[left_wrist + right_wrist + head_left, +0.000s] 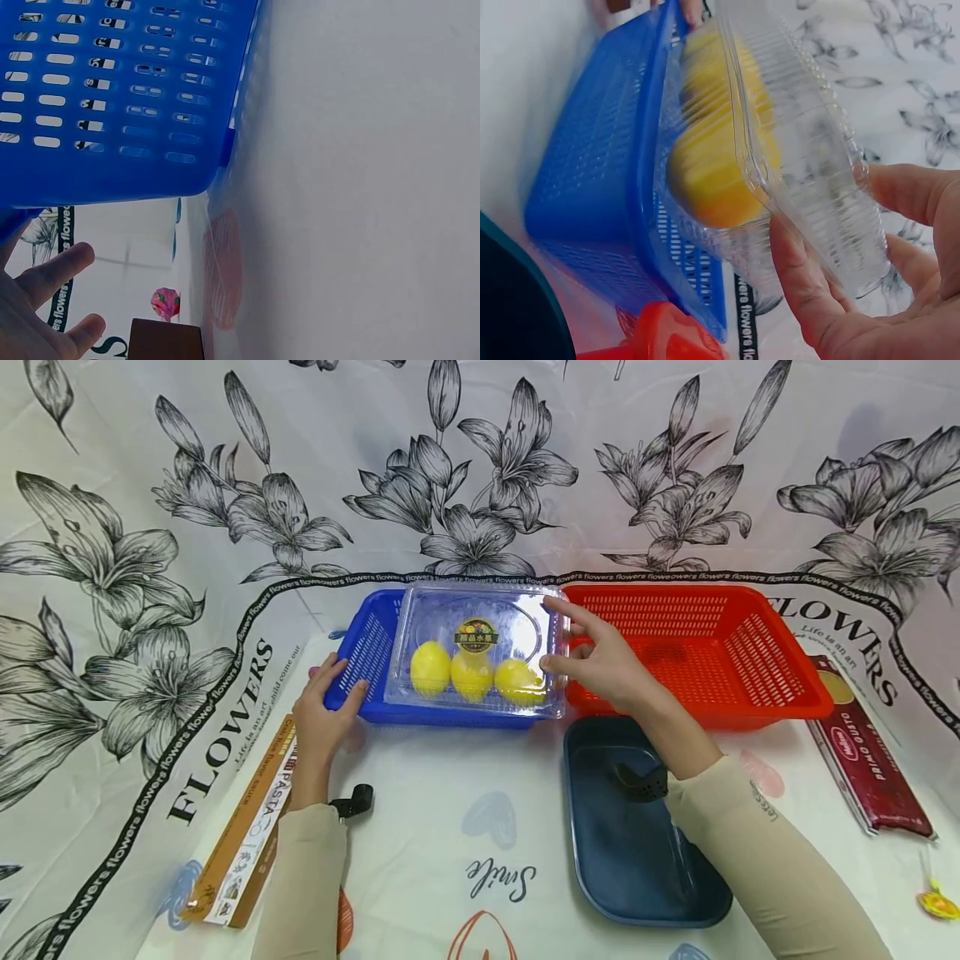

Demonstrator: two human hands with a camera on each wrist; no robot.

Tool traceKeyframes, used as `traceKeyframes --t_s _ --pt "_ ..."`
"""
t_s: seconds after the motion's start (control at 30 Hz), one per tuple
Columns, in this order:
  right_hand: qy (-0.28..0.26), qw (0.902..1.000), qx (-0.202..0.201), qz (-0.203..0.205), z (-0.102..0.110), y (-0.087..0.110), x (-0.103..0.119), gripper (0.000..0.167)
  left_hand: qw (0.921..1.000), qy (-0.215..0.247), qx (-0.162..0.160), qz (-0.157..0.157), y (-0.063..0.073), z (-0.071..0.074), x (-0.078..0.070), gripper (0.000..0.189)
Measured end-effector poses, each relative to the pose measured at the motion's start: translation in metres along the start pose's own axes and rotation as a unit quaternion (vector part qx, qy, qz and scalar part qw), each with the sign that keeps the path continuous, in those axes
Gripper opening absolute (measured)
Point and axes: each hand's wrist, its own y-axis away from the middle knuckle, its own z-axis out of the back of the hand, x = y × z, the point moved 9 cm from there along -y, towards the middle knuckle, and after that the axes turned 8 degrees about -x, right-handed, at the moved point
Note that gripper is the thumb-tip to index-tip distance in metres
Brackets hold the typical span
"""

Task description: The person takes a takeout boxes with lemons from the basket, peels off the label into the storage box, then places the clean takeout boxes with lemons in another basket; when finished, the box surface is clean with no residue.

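Desk (442,768) space nearest the operator carried a long pasta box (251,835) at the left and a dark blue tray (626,860) at the right. The right sleeve (757,843) crossed above the tray, and a black wrist camera (641,781) hung over its hollow; lowering that forearm could have driven the camera against the tray rim. Farther in, the left grip (326,706) stood at the left end of a blue basket (372,639), fingers spread apart; whether they bore on the rim could not be determined. Without firm contact there, the basket was judged liable to slide or tip under a sideways load. The right grip (611,664) was clamped on the right end of a clear lidded container (435,618), thumb and fingers on opposite sides. The container was positioned over the blue basket, tilted to its rim; how much weight the basket bore could not be told. Three yellow fruits (471,675) sat in a row along the container's near side. With one end alone held, the thin plastic could have flexed, springing the lid or letting the fruits roll and shift the balance. A container edge could also have snagged on the basket rim. Beyond the right grip, a red basket (645,610) stood beside the blue one, close enough to be knocked by the knuckles.
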Motion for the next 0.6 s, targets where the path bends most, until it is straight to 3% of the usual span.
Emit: traceKeyframes --t_s 0.17,0.6 --pt "-0.02 0.9995 -0.006 0.024 0.004 0.014 0.005 0.078 1.0 -0.002 0.004 0.004 0.001 0.0 0.0 0.06" --pt "-0.05 0.9984 0.015 0.023 0.005 0.051 0.007 0.077 1.0 -0.004 -0.005 -0.004 -0.001 0.001 -0.002 0.059"
